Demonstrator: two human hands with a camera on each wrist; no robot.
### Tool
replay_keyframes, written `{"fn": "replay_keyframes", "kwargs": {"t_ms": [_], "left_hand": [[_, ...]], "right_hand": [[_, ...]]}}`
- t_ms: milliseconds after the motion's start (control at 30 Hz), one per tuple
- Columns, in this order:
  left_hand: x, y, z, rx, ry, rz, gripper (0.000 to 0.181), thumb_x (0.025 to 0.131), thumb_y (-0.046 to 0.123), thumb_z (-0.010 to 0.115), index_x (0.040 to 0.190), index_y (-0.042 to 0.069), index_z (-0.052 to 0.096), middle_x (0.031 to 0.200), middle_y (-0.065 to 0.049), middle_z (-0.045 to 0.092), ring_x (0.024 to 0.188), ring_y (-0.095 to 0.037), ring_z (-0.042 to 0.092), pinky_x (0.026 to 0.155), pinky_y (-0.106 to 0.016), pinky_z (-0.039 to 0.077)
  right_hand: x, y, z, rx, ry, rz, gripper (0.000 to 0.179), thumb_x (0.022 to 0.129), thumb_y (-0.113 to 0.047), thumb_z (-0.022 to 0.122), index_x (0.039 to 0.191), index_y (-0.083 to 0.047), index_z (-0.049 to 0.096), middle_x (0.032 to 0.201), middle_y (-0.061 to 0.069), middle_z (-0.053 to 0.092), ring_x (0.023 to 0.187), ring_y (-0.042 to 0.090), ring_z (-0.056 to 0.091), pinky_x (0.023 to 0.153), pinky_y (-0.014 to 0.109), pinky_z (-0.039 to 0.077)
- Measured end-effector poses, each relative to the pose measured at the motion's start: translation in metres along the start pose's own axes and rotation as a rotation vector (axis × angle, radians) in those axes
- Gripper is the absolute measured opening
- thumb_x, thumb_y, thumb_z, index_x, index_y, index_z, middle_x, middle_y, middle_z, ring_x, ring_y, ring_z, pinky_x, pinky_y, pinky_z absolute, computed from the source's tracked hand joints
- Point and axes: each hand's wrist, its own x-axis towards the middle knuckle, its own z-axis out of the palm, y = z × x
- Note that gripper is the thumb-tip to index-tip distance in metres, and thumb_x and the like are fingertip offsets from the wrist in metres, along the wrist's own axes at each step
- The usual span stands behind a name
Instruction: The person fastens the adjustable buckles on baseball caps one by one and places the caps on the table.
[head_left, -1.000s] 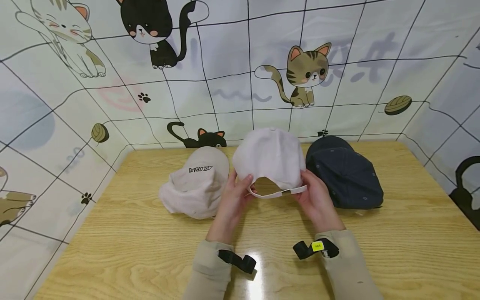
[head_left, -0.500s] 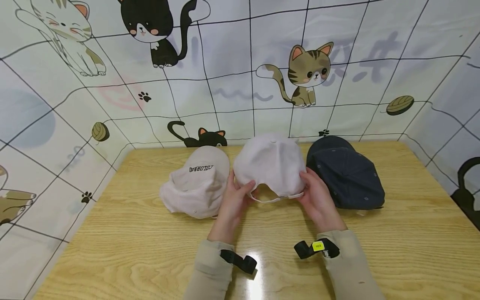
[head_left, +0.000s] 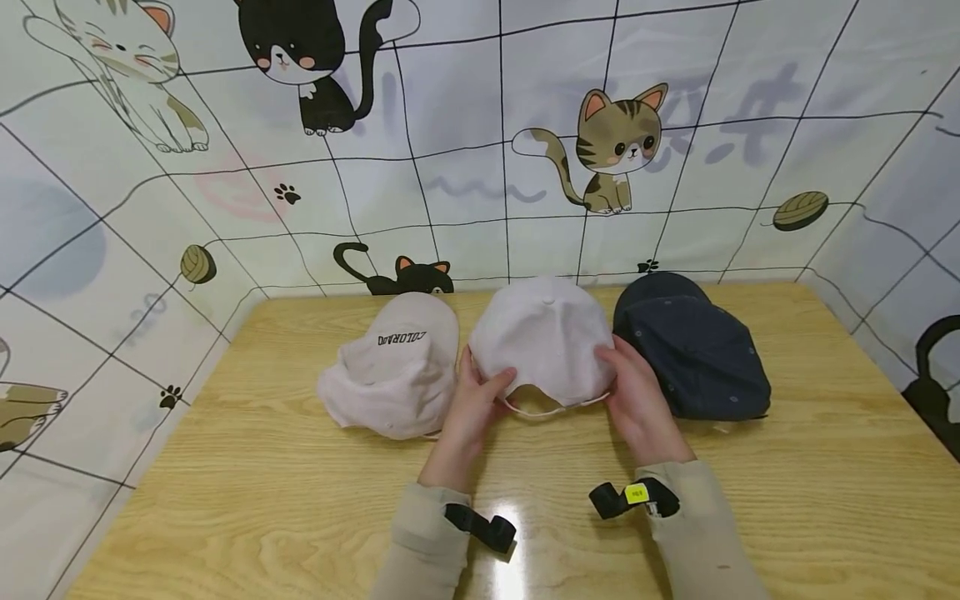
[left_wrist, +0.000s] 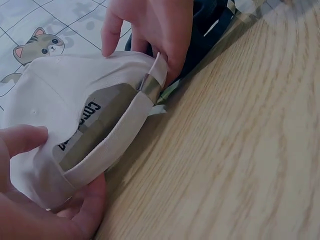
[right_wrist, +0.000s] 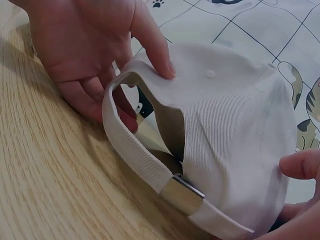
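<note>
A white baseball cap [head_left: 546,337] is in the middle of the head view, its back opening and strap facing me. My left hand [head_left: 472,400] grips its left side, thumb on the outside and fingers under the rim. On the opposite side my right hand [head_left: 639,404] holds the cap the same way, its thumb on the crown. The right wrist view shows the strap's metal buckle [right_wrist: 182,195]. Through the back opening, black lettering [left_wrist: 91,111] appears in the left wrist view. The cap's brim is hidden behind the crown.
Left of the hands lies a pale cap [head_left: 386,383] with "COLORADO" lettering. A dark navy cap [head_left: 693,358] lies close on the right. The wooden table [head_left: 247,500] ends at a cat-print cloth backdrop [head_left: 465,108] behind and at both sides.
Both hands have lowered the white cap slightly and tilted it, so more of the crown shows and the back opening looks narrower. The other two caps have stayed in place.
</note>
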Motion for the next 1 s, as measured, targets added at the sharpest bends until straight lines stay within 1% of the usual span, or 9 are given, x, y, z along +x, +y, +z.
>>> {"fn": "replay_keyframes", "kwargs": {"t_ms": [133,267,333,400,500,700,833,933,1000], "left_hand": [[-0.002,-0.001,0.000,0.090,0.053,0.018,0.094,0.080,0.015,0.067,0.143,0.021,-0.003,0.140,-0.009,0.022,0.100,-0.025,0.049,0.073,-0.037,0.048],[-0.005,-0.002,0.000,0.324,0.123,0.081,0.089,0.077,0.020,0.069,0.143,0.013,0.010,0.144,-0.010,0.015,0.125,-0.024,0.027,0.098,-0.040,0.029],[-0.005,-0.002,0.001,0.448,0.152,0.113,0.086,0.076,0.024,0.069,0.142,0.011,0.017,0.144,-0.011,0.016,0.129,-0.024,0.019,0.103,-0.038,0.018],[-0.006,-0.003,0.002,0.522,0.165,0.129,0.083,0.076,0.026,0.069,0.142,0.011,0.021,0.143,-0.013,0.016,0.129,-0.027,0.018,0.103,-0.040,0.018],[-0.005,-0.003,0.004,0.550,0.160,0.130,0.079,0.078,0.029,0.067,0.142,0.015,0.022,0.143,-0.010,0.016,0.128,-0.027,0.020,0.102,-0.041,0.019],[-0.004,-0.004,0.003,0.420,0.078,0.148,0.067,0.083,0.021,0.063,0.140,0.019,0.027,0.139,-0.004,0.030,0.124,-0.021,0.031,0.101,-0.038,0.024],[-0.007,-0.008,0.001,0.395,0.074,0.124,0.067,0.083,0.023,0.063,0.139,0.022,0.027,0.140,-0.002,0.029,0.124,-0.019,0.030,0.102,-0.038,0.023],[-0.010,-0.010,0.000,0.420,0.060,0.146,0.067,0.083,0.023,0.063,0.140,0.021,0.026,0.141,-0.002,0.028,0.125,-0.019,0.029,0.102,-0.038,0.023],[-0.010,-0.010,0.000,0.448,0.046,0.166,0.068,0.084,0.025,0.062,0.140,0.019,0.025,0.141,-0.002,0.028,0.125,-0.019,0.029,0.102,-0.038,0.023]], "right_hand": [[0.000,0.002,-0.002,-0.016,0.019,0.001,0.056,0.095,-0.014,0.042,0.143,-0.011,0.013,0.147,0.004,0.008,0.130,0.018,0.012,0.105,0.033,0.012],[0.004,0.008,-0.005,-0.034,0.027,-0.021,0.057,0.093,-0.016,0.046,0.142,-0.010,0.017,0.147,0.005,0.009,0.130,0.019,0.012,0.105,0.035,0.011],[0.006,0.010,-0.006,-0.051,0.025,-0.030,0.059,0.092,-0.020,0.049,0.142,-0.010,0.019,0.146,0.006,0.010,0.130,0.020,0.012,0.105,0.036,0.012],[0.010,0.012,-0.008,-0.058,0.017,-0.036,0.061,0.090,-0.023,0.053,0.142,-0.011,0.021,0.146,0.006,0.011,0.130,0.020,0.013,0.105,0.038,0.012],[0.011,0.012,-0.007,-0.071,0.014,-0.041,0.062,0.090,-0.024,0.053,0.141,-0.010,0.022,0.146,0.006,0.013,0.130,0.020,0.014,0.105,0.036,0.012],[0.002,0.006,-0.001,-0.154,0.061,-0.029,0.054,0.093,-0.016,0.045,0.140,-0.005,0.022,0.145,0.007,0.018,0.129,0.017,0.018,0.105,0.031,0.014],[-0.008,0.005,0.003,-0.491,0.120,-0.075,0.052,0.094,-0.025,0.044,0.140,-0.011,0.027,0.144,0.006,0.024,0.130,0.020,0.021,0.104,0.037,0.019],[-0.014,0.004,0.006,-0.810,0.163,-0.142,0.055,0.093,-0.036,0.044,0.140,-0.014,0.027,0.145,0.008,0.020,0.132,0.024,0.017,0.103,0.044,0.019],[-0.017,0.003,0.009,-0.949,0.174,-0.188,0.059,0.092,-0.040,0.042,0.141,-0.013,0.024,0.146,0.010,0.016,0.133,0.025,0.012,0.103,0.047,0.017]]}}
